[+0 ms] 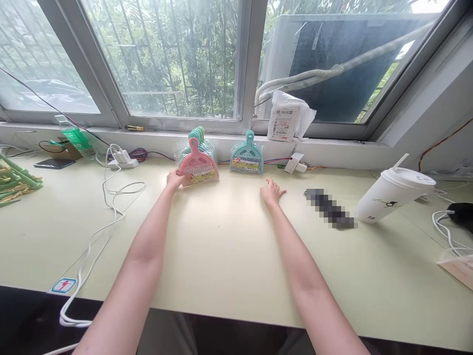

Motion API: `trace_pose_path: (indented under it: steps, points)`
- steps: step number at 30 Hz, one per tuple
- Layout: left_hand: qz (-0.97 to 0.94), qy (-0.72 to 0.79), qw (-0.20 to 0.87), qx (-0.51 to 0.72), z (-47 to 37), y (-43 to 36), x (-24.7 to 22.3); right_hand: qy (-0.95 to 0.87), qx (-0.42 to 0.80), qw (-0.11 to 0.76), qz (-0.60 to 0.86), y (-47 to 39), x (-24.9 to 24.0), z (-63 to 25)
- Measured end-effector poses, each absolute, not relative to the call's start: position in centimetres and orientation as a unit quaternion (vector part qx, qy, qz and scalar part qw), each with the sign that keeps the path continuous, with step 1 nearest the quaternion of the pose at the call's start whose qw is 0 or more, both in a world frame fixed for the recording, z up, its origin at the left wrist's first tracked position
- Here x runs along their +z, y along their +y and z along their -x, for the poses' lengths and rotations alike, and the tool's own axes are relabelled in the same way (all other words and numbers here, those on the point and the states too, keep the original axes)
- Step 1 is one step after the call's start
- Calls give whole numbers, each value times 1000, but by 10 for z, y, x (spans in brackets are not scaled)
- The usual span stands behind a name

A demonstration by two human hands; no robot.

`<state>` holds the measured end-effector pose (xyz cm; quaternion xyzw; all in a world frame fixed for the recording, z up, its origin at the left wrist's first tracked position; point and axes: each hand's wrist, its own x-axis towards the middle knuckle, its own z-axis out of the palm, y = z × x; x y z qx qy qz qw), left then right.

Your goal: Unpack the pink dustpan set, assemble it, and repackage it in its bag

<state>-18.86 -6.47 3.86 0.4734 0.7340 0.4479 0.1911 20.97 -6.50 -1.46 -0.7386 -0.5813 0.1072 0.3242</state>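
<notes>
A pink mini dustpan and brush set [198,162] in clear wrapping stands at the front of a row of similar sets [197,133] against the sill. My left hand [175,179] is closed on its lower left edge. Further right, a single teal dustpan and brush set [247,153], also wrapped, leans upright against the wall below the window. My right hand [272,191] rests on the table in front and to the right of the teal set, apart from it. Its fingers are loosely bent, the thumb sticks out, and nothing is in it.
White cables [113,212] run down the left of the table [218,266]. A white lidded cup [393,195] with a straw and a pixelated dark item [330,209] are on the right. A tissue pack [286,118] sits on the sill; a green-labelled bottle [76,138] leans at back left.
</notes>
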Motion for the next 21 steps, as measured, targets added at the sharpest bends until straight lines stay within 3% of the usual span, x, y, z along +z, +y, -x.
trace_pose_path:
  steps: [5,9,12,15,21]
  points:
    - [-510,504,501,485,152,-105,43,-629,64,377,677,-91,-9,-207]
    - [-459,469,561,505,89,-133,39,-738,-30,442,509,-133,2,-192]
    - [-407,454,594,525,40,-145,31,-799,-30,396,451,-165,6,-179]
    - [-368,425,613,555,6,-155,26,-800,46,361,477,-182,4,-175]
    - [-402,379,633,542,-4,-178,21,-572,359,510,532,-178,2,-186]
